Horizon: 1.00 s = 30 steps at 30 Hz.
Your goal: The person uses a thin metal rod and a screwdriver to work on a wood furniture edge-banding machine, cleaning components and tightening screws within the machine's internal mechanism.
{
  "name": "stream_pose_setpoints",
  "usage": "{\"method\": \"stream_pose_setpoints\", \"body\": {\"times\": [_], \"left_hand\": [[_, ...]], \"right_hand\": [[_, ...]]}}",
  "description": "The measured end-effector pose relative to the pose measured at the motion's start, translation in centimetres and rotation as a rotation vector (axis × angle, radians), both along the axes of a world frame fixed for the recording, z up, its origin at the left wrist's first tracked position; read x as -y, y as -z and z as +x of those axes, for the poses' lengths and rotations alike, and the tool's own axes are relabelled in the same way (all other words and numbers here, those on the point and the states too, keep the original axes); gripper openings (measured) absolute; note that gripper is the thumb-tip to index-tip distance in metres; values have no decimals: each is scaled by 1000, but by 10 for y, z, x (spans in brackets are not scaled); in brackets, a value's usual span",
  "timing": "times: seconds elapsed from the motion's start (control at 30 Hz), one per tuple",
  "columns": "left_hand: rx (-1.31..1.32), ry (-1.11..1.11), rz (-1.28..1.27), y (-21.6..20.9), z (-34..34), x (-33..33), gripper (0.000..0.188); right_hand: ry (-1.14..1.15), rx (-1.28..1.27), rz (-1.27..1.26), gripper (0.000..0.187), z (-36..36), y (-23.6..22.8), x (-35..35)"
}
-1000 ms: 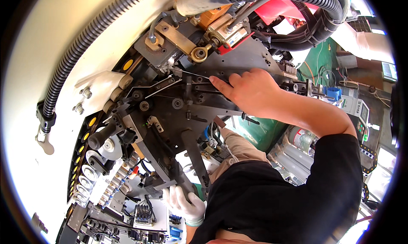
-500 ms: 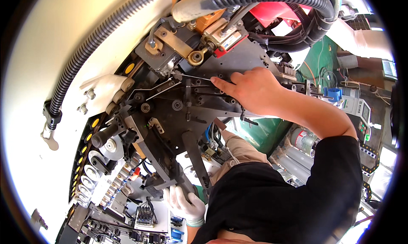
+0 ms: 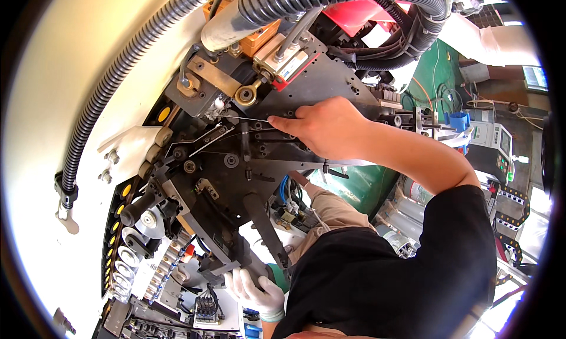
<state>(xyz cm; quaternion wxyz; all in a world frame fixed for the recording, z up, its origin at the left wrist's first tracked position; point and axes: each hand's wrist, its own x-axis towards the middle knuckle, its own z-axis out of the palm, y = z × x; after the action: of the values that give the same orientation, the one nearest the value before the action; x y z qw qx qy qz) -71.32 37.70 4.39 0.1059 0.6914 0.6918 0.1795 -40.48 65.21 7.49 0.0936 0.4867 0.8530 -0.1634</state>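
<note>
While the right hand [image 3: 327, 126] is pressing its closed fingertips on a thin rod [image 3: 250, 119] at the top of the dark plate [image 3: 236, 179], the gloved left hand [image 3: 253, 286] is gripping the plate's lower arm [image 3: 230, 250], so the work is looking unfinished, with the rod not yet released.
</note>
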Motion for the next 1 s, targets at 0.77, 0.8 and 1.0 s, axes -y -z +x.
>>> {"method": "stream_pose_setpoints", "body": {"times": [0.77,0.8,1.0], "left_hand": [[11,-3,10,2,1,0,44],[4,2,3,1,0,0,44],[-1,3,0,1,0,1,44]], "right_hand": [[-123,257,24,65,4,-21,3],[-115,231,2,62,2,-22,0],[-97,165,16,57,5,-12,-6]]}}
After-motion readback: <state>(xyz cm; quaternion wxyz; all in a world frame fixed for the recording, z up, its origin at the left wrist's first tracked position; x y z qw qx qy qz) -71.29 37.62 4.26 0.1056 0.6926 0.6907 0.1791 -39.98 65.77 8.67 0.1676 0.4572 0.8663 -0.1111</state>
